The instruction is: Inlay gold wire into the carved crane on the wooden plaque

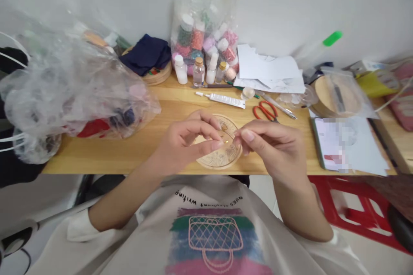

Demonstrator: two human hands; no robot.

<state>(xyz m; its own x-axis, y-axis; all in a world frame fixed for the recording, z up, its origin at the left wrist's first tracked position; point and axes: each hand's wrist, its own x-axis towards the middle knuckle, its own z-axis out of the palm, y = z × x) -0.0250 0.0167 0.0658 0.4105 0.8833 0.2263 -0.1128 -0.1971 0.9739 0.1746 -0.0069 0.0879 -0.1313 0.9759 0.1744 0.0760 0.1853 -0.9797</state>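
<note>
A round, pale wooden disc (219, 161) with a line pattern lies near the table's front edge, under both hands. My left hand (190, 139) hovers over its left side, fingers curved, thumb and fingertips brought close together; whatever they may hold is too small to make out. Over the disc's right edge, my right hand (267, 142) is closed in a pinch, and the thing between its fingertips cannot be made out. A tiny shiny gold spot (226, 141) shows between the two hands. The hands do not touch each other.
Behind the disc lie a white tube (227, 100), orange-handled pliers (266, 111) and a pen. Small bottles (199, 73) stand before a bag of colourful jars. Clear plastic bags (80, 90) cover the left side. A phone (332, 144), papers and a round box are at right.
</note>
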